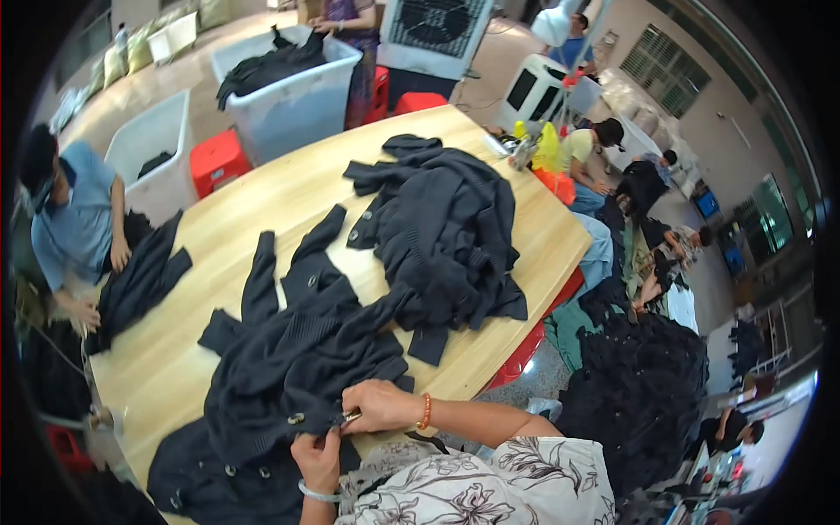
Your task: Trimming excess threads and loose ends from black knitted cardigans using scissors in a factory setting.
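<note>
A dark knitted garment with ribbed parts and large round buttons [289,350] lies crumpled on the light wood table [236,201] before me. My left hand [317,457] is closed, pinching a bit of its knit at the near edge, close to a button [296,420]. Just right of it, my right hand [382,405] is closed round a small shiny metal tool [350,417], its tip by the left fingertips. The tool is mostly hidden, so its exact kind is unclear. More buttoned dark knitwear [227,481] lies under and left of my hands.
A tall heap of dark garments [446,227] covers the table's far right. At the left, a person in blue [83,201] handles a dark garment [140,280]. Beyond stand a white bin [289,114] and red stools [219,162]. A large dark pile [643,394] is at my right.
</note>
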The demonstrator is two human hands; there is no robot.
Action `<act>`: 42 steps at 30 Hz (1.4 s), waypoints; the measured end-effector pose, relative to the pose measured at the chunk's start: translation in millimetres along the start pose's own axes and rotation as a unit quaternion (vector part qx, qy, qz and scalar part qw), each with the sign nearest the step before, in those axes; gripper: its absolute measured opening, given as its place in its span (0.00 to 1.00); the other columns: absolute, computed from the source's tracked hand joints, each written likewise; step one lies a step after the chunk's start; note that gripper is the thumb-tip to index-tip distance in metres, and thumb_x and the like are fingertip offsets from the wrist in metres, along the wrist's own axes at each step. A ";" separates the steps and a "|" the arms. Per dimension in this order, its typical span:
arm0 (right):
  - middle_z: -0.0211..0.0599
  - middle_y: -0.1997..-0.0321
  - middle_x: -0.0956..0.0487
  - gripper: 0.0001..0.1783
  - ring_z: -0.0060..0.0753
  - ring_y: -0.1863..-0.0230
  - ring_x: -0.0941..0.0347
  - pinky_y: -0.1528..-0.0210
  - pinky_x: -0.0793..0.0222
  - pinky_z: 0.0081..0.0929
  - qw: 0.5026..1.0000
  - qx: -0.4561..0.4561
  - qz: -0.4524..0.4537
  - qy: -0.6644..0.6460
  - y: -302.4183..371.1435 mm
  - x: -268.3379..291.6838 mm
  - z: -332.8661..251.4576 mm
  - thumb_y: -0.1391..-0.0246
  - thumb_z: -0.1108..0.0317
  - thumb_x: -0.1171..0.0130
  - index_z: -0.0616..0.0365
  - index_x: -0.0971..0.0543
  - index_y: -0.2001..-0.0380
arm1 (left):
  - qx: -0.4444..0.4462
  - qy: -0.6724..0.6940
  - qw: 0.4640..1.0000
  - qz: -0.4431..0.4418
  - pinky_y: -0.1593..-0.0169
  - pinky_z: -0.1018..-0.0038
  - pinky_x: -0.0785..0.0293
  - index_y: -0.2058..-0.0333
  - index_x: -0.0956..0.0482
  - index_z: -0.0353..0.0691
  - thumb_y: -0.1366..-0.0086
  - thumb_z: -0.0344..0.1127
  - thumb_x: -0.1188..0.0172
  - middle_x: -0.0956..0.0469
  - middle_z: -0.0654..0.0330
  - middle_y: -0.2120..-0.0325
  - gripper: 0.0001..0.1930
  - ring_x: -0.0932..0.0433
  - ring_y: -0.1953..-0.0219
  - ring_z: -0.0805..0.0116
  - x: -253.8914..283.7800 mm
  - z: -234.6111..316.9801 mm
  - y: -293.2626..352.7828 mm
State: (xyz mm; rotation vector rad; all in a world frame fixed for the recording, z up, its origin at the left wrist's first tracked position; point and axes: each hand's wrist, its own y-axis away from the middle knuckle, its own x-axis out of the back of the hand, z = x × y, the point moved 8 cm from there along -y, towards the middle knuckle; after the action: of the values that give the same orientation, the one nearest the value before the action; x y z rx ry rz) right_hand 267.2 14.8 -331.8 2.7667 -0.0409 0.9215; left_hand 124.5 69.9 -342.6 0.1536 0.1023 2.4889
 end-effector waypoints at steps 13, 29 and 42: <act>0.46 0.73 0.27 0.11 0.47 0.69 0.26 0.66 0.33 0.36 0.992 0.045 0.044 -0.108 21.2 -26.9 -6.8 0.47 0.68 0.40 0.66 0.25 0.69 | -0.134 -0.120 0.983 0.027 0.58 0.73 0.27 0.63 0.18 0.29 0.42 0.20 0.38 0.20 0.55 0.65 0.08 0.20 0.63 0.67 4.4 20.2 17.7; 0.18 0.74 0.33 0.09 0.07 0.74 0.42 0.72 0.44 0.12 0.955 0.022 0.036 -0.294 13.2 6.2 -15.5 0.36 0.66 0.44 0.60 0.25 0.60 | 0.091 0.414 0.904 0.055 0.51 0.73 0.25 0.55 0.23 0.36 0.31 0.27 0.44 0.20 0.61 0.59 0.08 0.21 0.57 0.70 25.0 -10.4 7.1; 0.37 0.76 0.27 0.13 0.28 0.76 0.32 0.70 0.34 0.25 0.970 0.061 0.004 -0.234 9.8 1.2 -21.1 0.38 0.64 0.43 0.63 0.28 0.58 | 0.021 0.299 0.954 -0.026 0.45 0.75 0.28 0.52 0.24 0.31 0.41 0.18 0.38 0.21 0.58 0.56 0.17 0.22 0.54 0.72 13.1 -4.3 4.7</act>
State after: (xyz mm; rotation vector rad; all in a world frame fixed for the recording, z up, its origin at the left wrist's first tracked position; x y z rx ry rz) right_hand 254.8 9.9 -312.7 3.0359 -0.0751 0.2599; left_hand 110.8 73.9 -345.2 -0.5843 0.4041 2.3997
